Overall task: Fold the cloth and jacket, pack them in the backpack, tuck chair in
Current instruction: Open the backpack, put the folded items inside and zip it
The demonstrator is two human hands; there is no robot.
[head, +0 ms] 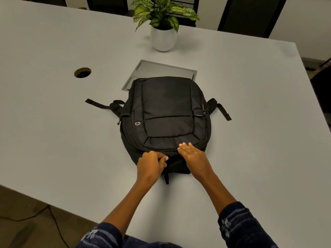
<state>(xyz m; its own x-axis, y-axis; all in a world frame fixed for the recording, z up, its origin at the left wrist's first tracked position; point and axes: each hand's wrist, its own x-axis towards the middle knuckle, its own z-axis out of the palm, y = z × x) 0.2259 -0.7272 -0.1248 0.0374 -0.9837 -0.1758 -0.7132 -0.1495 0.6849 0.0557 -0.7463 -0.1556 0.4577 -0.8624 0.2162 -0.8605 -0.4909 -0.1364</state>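
1. Dark blue patterned sleeves [238, 228] sit nearest the camera, pushed up on both forearms, which reach out over the near edge of the grey table [53, 131].
2. Left hand [151, 164] is curled at the near end of the backpack, thumb and fingers pinched together on something small along the zip line; what it pinches is too small to make out.
3. Right hand [194, 155] lies flat just beside it, fingers straight and together, pressing on the fabric of the bag's near end.
4. Black backpack [166, 113] lies flat, front side up, in the middle of the table, with its front pocket closed and its straps [97, 104] splayed out to either side.
5. Beyond the bag, its far end overlaps a grey rectangular cable hatch [161, 68] set into the tabletop, and a round cable hole [82, 72] lies to the left.
6. Farther still stands a leafy plant in a white pot [163, 39], with dark chairs [250, 15] behind the table's far edge.
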